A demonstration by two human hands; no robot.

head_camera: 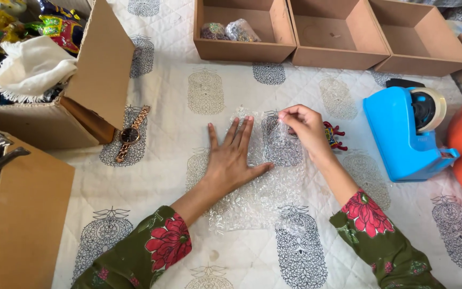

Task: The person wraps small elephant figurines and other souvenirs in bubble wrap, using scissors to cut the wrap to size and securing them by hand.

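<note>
My left hand [235,158] lies flat, released, on the bubble wrap [263,182]; my right hand [307,128] pinches its one-o'clock edge. That slippery sheet may slide free.

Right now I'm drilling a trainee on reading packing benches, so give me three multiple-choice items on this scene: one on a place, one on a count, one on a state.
1. Where does the wristwatch lie?
A. in a tray
B. on the cloth beside the tilted cardboard box
C. on the tape dispenser

2. How many brown trays along the far edge hold wrapped bundles?
A. one
B. two
C. three

3. How is the left hand?
A. clenched
B. flat on the bubble wrap
C. lifted clear

Key: 1 B, the watch rests at the box's flap. 2 A, only the left tray holds bundles. 3 B, fingers spread, while the right hand pinches the sheet's edge.
</note>
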